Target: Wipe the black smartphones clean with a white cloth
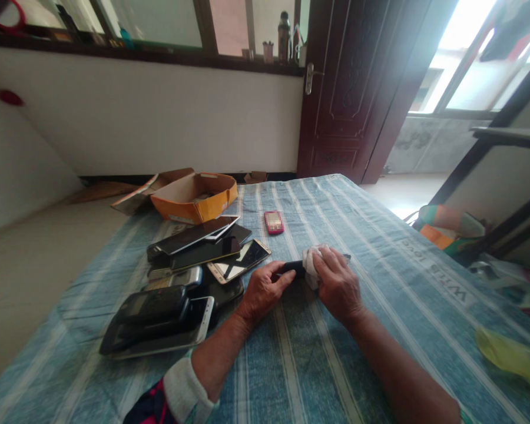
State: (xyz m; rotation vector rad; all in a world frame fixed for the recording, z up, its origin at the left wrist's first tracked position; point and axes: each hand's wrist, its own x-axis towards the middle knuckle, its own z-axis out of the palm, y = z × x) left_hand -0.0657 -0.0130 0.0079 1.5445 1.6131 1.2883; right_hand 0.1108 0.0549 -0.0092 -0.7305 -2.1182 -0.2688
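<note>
A slim black mobile phone [294, 268] is held just above the striped cloth. My left hand [261, 288] pinches its near-left end between thumb and fingers. Over the other part of the phone, my right hand [338, 287] presses a crumpled white tissue or cloth [310, 268], its fingers closed around it; the phone's far end pokes out beyond them. Beyond my hands a small red phone [274, 222] lies by itself. Left of my left hand is a loose pile of phones, among them a gold-framed one [241, 261] and a thick black one [152, 303].
An open orange cardboard box [194, 207] stands behind the pile. The table [291, 365] wears a blue striped cloth. A yellow plastic bag [510, 353] lies at the right edge. Behind are a white wall, a window ledge with a bottle [284, 40], and a brown door [342, 88].
</note>
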